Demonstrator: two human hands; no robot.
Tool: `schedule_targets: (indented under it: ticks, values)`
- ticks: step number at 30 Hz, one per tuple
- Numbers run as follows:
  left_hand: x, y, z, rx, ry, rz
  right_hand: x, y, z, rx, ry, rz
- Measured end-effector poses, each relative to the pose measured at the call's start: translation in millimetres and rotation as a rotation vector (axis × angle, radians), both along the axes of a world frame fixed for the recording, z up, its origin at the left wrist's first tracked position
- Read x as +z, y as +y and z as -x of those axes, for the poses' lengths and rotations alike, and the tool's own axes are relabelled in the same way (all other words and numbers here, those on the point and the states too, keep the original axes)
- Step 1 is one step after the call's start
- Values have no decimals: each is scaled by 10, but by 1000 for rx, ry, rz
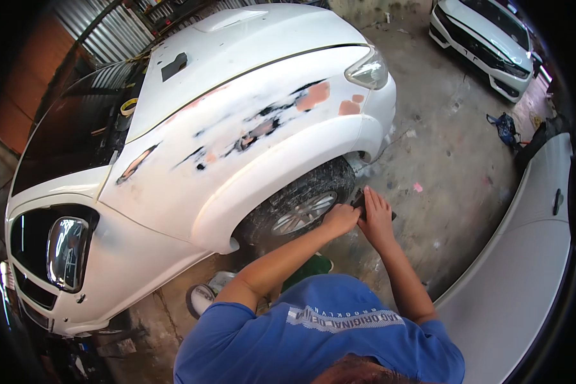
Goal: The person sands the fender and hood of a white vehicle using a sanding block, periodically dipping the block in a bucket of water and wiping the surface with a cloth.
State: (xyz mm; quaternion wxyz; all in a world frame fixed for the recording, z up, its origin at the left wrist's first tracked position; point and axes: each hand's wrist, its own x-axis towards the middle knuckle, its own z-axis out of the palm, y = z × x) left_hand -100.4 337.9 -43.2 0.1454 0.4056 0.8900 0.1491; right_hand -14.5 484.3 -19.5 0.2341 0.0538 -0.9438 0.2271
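In front of my chest, over the floor beside the front wheel, both my hands come together on a small dark piece of sandpaper, as it looks. My left hand is closed, its fingers at the near left edge of the piece. My right hand lies against the other side, fingers pressed together and pointing up. Part of the dark piece hides behind the hands. To the left, the white car's front fender carries sanded patches in black, pink and bare tones.
A dark sheet lies on the white hood. A yellow tape roll sits by the windshield. A loose grey-white car panel stands close on my right. Another white car and a blue bag are farther off.
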Motion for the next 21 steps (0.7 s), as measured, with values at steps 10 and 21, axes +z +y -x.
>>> schedule_targets:
  ticks: [10, 21]
  values:
    - [570, -11, 687, 90, -336, -10, -295, 388, 654, 29, -108, 346]
    - [2826, -1514, 2066, 409, 646, -260, -2289, 1574, 5, -662, -772, 250]
